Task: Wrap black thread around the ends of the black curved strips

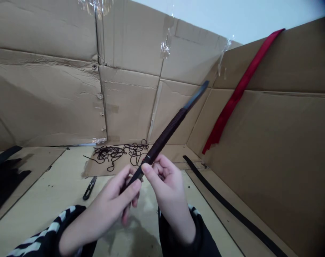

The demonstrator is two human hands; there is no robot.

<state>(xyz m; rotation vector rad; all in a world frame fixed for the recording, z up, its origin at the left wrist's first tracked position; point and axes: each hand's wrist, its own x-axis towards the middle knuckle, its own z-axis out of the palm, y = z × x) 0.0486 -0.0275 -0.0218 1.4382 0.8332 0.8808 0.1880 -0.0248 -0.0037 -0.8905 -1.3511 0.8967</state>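
A long, dark rod-like object (pixel 166 135) slants up to the right, its middle wrapped closely in dark brown cord and its far end flat and bluish-black. My left hand (pixel 111 203) grips the lower end between thumb and fingers. Just above it, my right hand (pixel 167 182) pinches the object at the lower edge of the wrapping, thumb on top. The part inside my left hand is mostly hidden.
Loose dark cord (pixel 111 153) lies tangled at the back. Small black snips (pixel 90 188) rest left of my hands. Black strips (pixel 7 178) lie far left, another black strip (pixel 226 203) right. A red strip (pixel 239 89) hangs on the right cardboard wall (pixel 280 142).
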